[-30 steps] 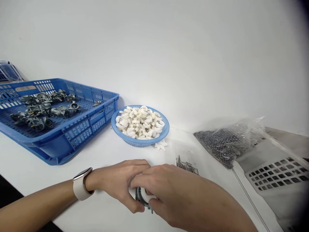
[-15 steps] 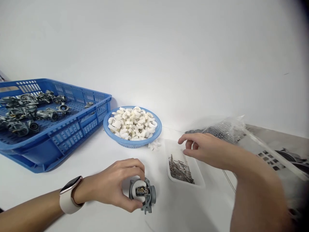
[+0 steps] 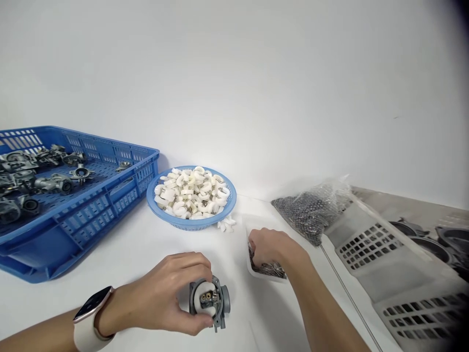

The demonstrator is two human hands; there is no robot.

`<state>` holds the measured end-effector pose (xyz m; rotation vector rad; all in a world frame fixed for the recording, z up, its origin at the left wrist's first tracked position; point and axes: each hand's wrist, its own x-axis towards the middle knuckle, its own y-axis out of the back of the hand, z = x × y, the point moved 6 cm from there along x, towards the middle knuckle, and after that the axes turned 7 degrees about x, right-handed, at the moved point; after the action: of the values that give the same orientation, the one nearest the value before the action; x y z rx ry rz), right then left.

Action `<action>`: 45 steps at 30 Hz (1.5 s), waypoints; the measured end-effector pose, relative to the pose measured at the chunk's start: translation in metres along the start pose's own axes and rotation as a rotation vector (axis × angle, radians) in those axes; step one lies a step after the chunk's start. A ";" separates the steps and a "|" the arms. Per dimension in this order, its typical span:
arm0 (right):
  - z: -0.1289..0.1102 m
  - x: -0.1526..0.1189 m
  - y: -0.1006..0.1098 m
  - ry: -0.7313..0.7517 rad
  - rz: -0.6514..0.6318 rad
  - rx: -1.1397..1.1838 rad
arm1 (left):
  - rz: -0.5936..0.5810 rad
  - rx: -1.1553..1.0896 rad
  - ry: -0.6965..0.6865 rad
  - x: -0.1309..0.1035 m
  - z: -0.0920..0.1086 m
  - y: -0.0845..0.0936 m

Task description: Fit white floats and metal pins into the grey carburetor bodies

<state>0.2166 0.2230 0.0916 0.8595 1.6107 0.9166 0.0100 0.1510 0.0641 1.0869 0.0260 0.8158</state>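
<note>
My left hand (image 3: 172, 293) grips a grey metal carburetor (image 3: 221, 303) near the front of the white table, fingers on its far side and thumb on its near side. A white C-shaped float (image 3: 199, 295) sits in the carburetor's upturned bowl opening, around two brass jets. My right hand (image 3: 269, 248) reaches down into a small white tray (image 3: 252, 274) of thin metal pins (image 3: 273, 270). Its fingers are bent among the pins, and their tips are hidden, so I cannot see what they hold.
A blue crate (image 3: 73, 244) with several carburetor bodies stands at left. Behind my hands is a blue basket (image 3: 190, 225) heaped with white floats (image 3: 190, 190). At right lie a clear bag of small dark parts (image 3: 311, 210) and a grey slotted crate (image 3: 395, 276) with dark round parts.
My right hand has lowered from above the tray's edge into the pins. My left hand still holds the carburetor. The whole view has shifted slightly toward the right.
</note>
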 end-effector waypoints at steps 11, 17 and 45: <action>0.011 0.001 0.000 -0.013 0.062 0.039 | -0.092 0.012 0.025 0.001 -0.003 -0.007; 0.037 0.005 0.012 -0.078 -0.023 0.177 | -0.084 0.011 0.025 0.001 0.000 -0.002; 0.024 0.008 -0.004 -0.101 -0.084 0.214 | 0.018 0.118 -0.037 -0.003 -0.001 0.002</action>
<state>0.2383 0.2314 0.0808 0.9623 1.6637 0.6398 0.0060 0.1501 0.0644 1.2146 0.0338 0.8184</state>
